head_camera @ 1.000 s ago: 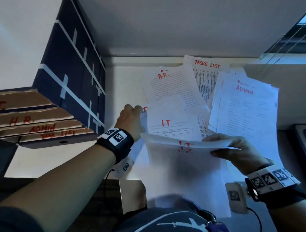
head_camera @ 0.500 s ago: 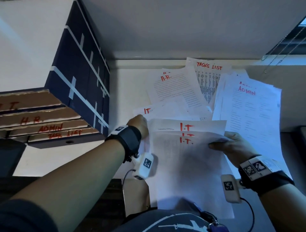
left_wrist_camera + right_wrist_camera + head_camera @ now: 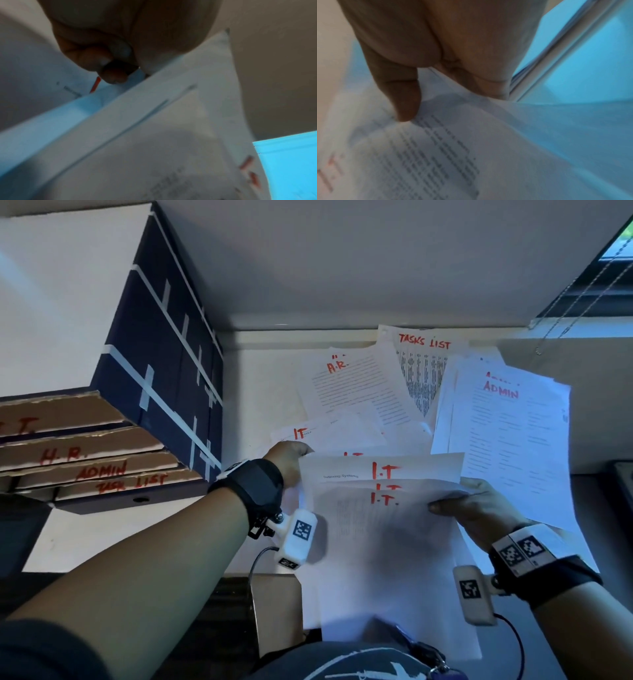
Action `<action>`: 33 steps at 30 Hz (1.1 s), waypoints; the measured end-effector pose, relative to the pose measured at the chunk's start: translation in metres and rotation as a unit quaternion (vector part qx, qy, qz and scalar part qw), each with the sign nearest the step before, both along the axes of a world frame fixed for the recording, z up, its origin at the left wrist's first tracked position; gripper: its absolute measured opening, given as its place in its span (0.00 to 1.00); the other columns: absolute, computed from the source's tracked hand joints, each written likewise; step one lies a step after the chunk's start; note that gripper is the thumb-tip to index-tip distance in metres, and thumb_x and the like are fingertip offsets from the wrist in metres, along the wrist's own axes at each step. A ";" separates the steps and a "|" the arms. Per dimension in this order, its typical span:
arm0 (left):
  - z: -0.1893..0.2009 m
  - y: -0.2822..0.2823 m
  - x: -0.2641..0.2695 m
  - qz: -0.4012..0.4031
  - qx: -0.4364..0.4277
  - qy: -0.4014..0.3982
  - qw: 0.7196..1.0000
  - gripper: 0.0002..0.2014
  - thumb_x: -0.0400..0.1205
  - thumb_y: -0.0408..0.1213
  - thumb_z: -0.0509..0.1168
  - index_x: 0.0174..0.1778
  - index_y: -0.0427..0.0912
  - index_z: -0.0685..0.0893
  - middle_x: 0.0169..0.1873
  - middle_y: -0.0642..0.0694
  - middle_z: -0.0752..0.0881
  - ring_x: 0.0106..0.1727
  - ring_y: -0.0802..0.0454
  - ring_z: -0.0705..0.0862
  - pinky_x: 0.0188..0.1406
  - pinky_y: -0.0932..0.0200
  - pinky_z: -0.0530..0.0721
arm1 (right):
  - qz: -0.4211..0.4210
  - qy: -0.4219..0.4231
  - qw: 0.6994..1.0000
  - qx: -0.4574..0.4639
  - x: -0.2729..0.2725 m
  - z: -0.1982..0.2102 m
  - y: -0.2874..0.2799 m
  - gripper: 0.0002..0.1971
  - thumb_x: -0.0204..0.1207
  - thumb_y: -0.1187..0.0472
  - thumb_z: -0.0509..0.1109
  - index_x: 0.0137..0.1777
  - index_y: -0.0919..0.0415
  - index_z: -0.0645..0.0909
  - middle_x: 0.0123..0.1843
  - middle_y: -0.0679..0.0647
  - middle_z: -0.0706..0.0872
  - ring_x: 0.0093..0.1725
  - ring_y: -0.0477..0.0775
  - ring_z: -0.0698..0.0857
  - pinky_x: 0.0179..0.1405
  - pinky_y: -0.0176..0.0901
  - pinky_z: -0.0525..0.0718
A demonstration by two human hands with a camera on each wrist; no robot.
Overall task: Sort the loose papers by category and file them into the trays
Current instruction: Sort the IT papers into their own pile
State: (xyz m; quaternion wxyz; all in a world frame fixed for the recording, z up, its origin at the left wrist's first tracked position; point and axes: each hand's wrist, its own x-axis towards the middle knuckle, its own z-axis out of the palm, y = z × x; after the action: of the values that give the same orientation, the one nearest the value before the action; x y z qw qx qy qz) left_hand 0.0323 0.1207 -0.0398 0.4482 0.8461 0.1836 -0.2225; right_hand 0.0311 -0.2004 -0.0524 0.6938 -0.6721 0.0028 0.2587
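A small stack of white sheets marked "I.T" in red [image 3: 383,529] is held above the desk between both hands. My left hand [image 3: 291,460] pinches its top left corner; in the left wrist view the fingers [image 3: 113,75] curl at the paper's edge [image 3: 154,108]. My right hand [image 3: 462,505] pinches the right edge, thumb [image 3: 406,102] on top of the printed sheet [image 3: 445,148]. More papers lie on the desk: another I.T sheet [image 3: 325,433], an "A.R" sheet [image 3: 359,385], a "TASKS LIST" sheet [image 3: 424,361], an "ADMIN" pile [image 3: 507,433].
Stacked cardboard trays [image 3: 85,453] labelled I.T, H.R, ADMIN and TASK LIST sit at the left in a dark blue taped box [image 3: 161,364]. A wall [image 3: 342,261] runs behind the white desk [image 3: 267,392]. Blind cords [image 3: 575,292] hang at the upper right.
My left hand drew an I.T sheet back from the desk pile and brought it onto the stack in my right hand. Both hands now hold the stack, raised slightly nearer me.
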 end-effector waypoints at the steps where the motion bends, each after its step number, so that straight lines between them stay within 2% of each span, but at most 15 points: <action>1: 0.004 0.001 -0.003 0.013 -0.031 -0.019 0.999 0.10 0.79 0.21 0.67 0.42 0.41 0.88 0.40 0.46 0.87 0.39 0.48 0.83 0.40 0.60 0.82 | -0.005 -0.010 1.000 -0.017 -0.001 0.004 0.002 0.12 0.63 0.80 0.75 0.45 0.70 0.91 0.49 0.68 0.92 0.53 0.64 0.91 0.56 0.53 0.87; 3: 0.013 0.004 -0.008 0.017 -0.072 -0.059 0.996 0.11 0.78 0.21 0.67 0.40 0.43 0.88 0.35 0.50 0.86 0.37 0.53 0.80 0.36 0.65 0.77 | -0.018 -0.032 0.998 -0.044 -0.002 0.012 0.005 0.13 0.67 0.83 0.72 0.39 0.66 0.92 0.42 0.61 0.93 0.43 0.54 0.92 0.42 0.36 0.87; 5: 0.021 0.007 -0.013 0.029 -0.105 -0.083 0.991 0.14 0.77 0.19 0.66 0.40 0.43 0.89 0.33 0.53 0.85 0.35 0.56 0.78 0.33 0.68 0.75 | -0.035 -0.039 0.997 -0.056 -0.001 0.013 0.005 0.11 0.68 0.83 0.73 0.42 0.68 0.91 0.39 0.56 0.93 0.41 0.52 0.91 0.38 0.32 0.85; 8: 0.036 0.011 -0.022 0.050 -0.148 -0.125 0.980 0.09 0.79 0.24 0.71 0.41 0.43 0.91 0.34 0.54 0.87 0.35 0.57 0.80 0.37 0.69 0.78 | -0.054 -0.061 0.996 -0.046 0.000 0.016 0.009 0.15 0.68 0.83 0.72 0.49 0.66 0.88 0.43 0.56 0.93 0.44 0.54 0.91 0.44 0.42 0.87; 11: 0.057 0.012 -0.041 -0.052 -0.177 -0.147 0.972 0.10 0.81 0.24 0.70 0.42 0.43 0.91 0.36 0.56 0.91 0.40 0.62 0.85 0.43 0.70 0.81 | -0.052 -0.079 0.993 -0.067 0.001 0.022 0.008 0.12 0.68 0.79 0.75 0.46 0.64 0.91 0.48 0.61 0.93 0.49 0.61 0.91 0.53 0.54 0.88; 13: 0.063 0.016 -0.053 -0.079 -0.237 -0.123 0.960 0.07 0.76 0.26 0.74 0.44 0.43 0.92 0.35 0.54 0.90 0.36 0.62 0.84 0.37 0.70 0.79 | -0.031 -0.090 0.993 -0.064 0.000 0.029 -0.002 0.07 0.65 0.68 0.82 0.43 0.64 0.92 0.46 0.61 0.93 0.49 0.59 0.92 0.54 0.53 0.87; 15: 0.058 0.026 -0.055 0.015 -0.270 -0.101 0.958 0.05 0.72 0.36 0.75 0.42 0.48 0.93 0.36 0.53 0.89 0.36 0.57 0.82 0.32 0.66 0.76 | -0.004 -0.133 0.991 -0.018 -0.002 0.035 -0.018 0.23 0.55 0.52 0.88 0.47 0.67 0.92 0.52 0.66 0.92 0.55 0.63 0.91 0.59 0.57 0.86; 16: 0.051 0.032 -0.052 0.063 -0.216 -0.094 0.970 0.05 0.74 0.38 0.74 0.43 0.49 0.92 0.39 0.52 0.90 0.40 0.53 0.83 0.34 0.64 0.78 | 0.002 -0.128 0.991 0.024 -0.005 0.037 -0.031 0.28 0.54 0.50 0.89 0.50 0.69 0.91 0.55 0.70 0.90 0.57 0.66 0.90 0.60 0.58 0.86; 18: 0.035 0.041 -0.040 0.041 0.038 -0.067 0.996 0.10 0.80 0.44 0.71 0.55 0.48 0.89 0.54 0.51 0.88 0.56 0.47 0.85 0.50 0.58 0.82 | 0.007 -0.070 0.993 0.090 0.000 0.029 -0.053 0.28 0.56 0.55 0.89 0.50 0.75 0.88 0.54 0.73 0.89 0.55 0.68 0.89 0.56 0.57 0.88; 21: 0.022 0.036 -0.035 -0.123 0.286 0.022 0.950 0.33 0.76 0.59 0.70 0.77 0.50 0.74 0.74 0.46 0.72 0.74 0.42 0.72 0.71 0.48 0.76 | -0.056 -0.019 0.993 0.101 0.009 0.010 -0.083 0.30 0.47 0.47 0.91 0.35 0.70 0.83 0.38 0.57 0.85 0.38 0.58 0.90 0.41 0.44 0.89; 22: 0.018 0.032 -0.034 -0.155 0.318 0.040 0.935 0.38 0.74 0.63 0.69 0.79 0.51 0.71 0.74 0.44 0.70 0.76 0.40 0.70 0.71 0.44 0.75 | -0.064 -0.016 0.991 0.115 0.009 0.012 -0.085 0.27 0.53 0.52 0.89 0.42 0.71 0.83 0.42 0.59 0.86 0.41 0.59 0.89 0.43 0.47 0.89; 24: 0.007 0.027 -0.034 -0.165 0.350 0.060 0.920 0.43 0.69 0.66 0.70 0.78 0.51 0.69 0.72 0.44 0.71 0.74 0.39 0.71 0.68 0.40 0.77 | -0.039 -0.050 0.983 0.171 0.005 0.029 -0.070 0.12 0.66 0.76 0.72 0.49 0.69 0.87 0.46 0.66 0.89 0.46 0.65 0.89 0.47 0.55 0.90; 25: 0.003 0.025 -0.034 -0.151 0.350 0.062 0.922 0.43 0.68 0.65 0.71 0.77 0.51 0.68 0.71 0.44 0.71 0.73 0.40 0.72 0.67 0.39 0.78 | -0.033 -0.079 0.983 0.160 0.002 0.040 -0.059 0.19 0.67 0.83 0.61 0.46 0.65 0.90 0.44 0.63 0.91 0.46 0.62 0.91 0.46 0.52 0.91; 28: -0.002 0.027 -0.037 -0.087 0.304 0.057 0.947 0.43 0.67 0.60 0.76 0.77 0.53 0.67 0.69 0.44 0.72 0.70 0.41 0.76 0.65 0.42 0.81 | -0.029 -0.104 0.982 0.157 0.001 0.049 -0.038 0.31 0.69 0.87 0.51 0.45 0.59 0.92 0.44 0.55 0.93 0.47 0.55 0.92 0.45 0.47 0.91; 33: 0.001 0.022 -0.046 -0.033 0.265 -0.032 0.963 0.36 0.71 0.46 0.81 0.70 0.47 0.69 0.65 0.42 0.65 0.56 0.40 0.82 0.56 0.54 0.82 | -0.052 -0.080 0.987 0.129 0.007 0.047 -0.031 0.30 0.69 0.86 0.53 0.49 0.60 0.92 0.49 0.58 0.93 0.52 0.59 0.91 0.49 0.49 0.90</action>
State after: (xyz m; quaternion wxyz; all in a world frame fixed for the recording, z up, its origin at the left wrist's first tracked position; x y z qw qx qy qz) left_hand -0.0134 0.1422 -0.0389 0.2059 0.9469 0.1936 -0.1532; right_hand 0.0378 -0.2317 -0.0059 0.7851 -0.5947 -0.0505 0.1657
